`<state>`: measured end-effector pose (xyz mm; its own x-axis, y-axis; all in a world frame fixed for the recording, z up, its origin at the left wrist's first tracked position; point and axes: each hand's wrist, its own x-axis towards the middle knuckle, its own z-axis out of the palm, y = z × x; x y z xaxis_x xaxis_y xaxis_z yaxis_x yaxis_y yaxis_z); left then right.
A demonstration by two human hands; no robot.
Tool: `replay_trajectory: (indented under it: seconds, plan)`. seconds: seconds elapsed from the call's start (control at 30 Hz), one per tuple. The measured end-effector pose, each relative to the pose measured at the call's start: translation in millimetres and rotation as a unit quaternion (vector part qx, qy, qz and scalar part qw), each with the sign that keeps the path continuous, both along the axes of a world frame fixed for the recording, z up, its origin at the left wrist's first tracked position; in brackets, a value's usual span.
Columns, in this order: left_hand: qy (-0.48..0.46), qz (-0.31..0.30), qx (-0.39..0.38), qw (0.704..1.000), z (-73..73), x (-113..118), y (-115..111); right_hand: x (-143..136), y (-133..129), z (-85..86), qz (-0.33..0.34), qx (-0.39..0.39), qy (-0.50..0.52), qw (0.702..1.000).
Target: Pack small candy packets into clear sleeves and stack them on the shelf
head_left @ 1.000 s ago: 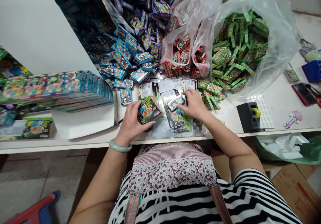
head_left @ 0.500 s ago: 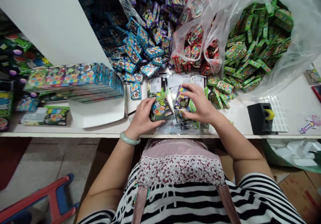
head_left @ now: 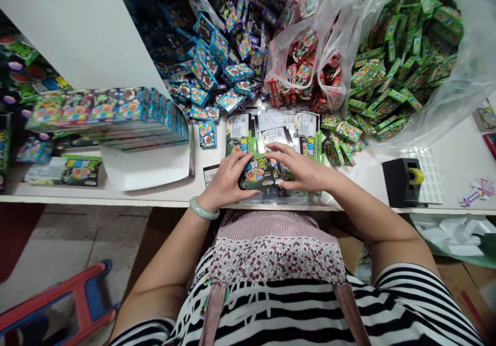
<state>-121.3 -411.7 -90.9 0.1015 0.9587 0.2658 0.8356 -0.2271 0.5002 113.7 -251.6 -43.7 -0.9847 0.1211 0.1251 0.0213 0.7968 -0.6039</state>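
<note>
A black-and-green printed packet [head_left: 256, 174] lies at the front of the table, with a picture of coloured rounds on it. My left hand [head_left: 231, 179] grips its left edge, thumb and fingers curved round it. From the other side my right hand [head_left: 300, 169] closes on the packet's right part, fingers over the top and thumb at the near side. Beneath and behind lie flat printed packets in clear plastic [head_left: 237, 129], some with white labels. Whether anything is inside the held packet is hidden.
Loose small boxes are heaped behind: blue [head_left: 209, 69], purple [head_left: 243, 41], red [head_left: 304, 69] and green [head_left: 382, 85], the last two in clear bags. Stacked boxes [head_left: 116, 111] in a white tray [head_left: 151, 173] stand left. A black tape dispenser [head_left: 399, 183] sits right.
The purple box under my right hand is no longer visible. My hands have come closer together, and the packet now lies flatter between them. The view has shifted slightly.
</note>
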Motion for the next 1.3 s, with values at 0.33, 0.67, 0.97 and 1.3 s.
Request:
replay_trajectory:
  seconds: [0.33, 0.67, 0.97, 1.3]
  plan:
    - [-0.033, 0.035, 0.012, 0.999, -3.3, 7.3, 2.2, -3.7, -34.1, -23.4, -0.163, -0.021, 0.023, 0.986]
    - [-0.051, 0.092, 0.080, 0.991, 13.2, -4.7, -12.0, -125.1, 56.2, -31.0, -0.181, 0.101, 0.032, 0.978]
    - [-0.046, 0.127, 0.078, 0.988, 16.3, -16.1, -24.3, -209.2, 93.2, -49.3, -0.162, 0.228, -0.006, 0.960]
    - [-0.047, 0.152, 0.069, 0.985, 7.5, -33.1, -22.9, -98.2, 65.4, -38.7, -0.318, -0.294, 0.093, 0.897]
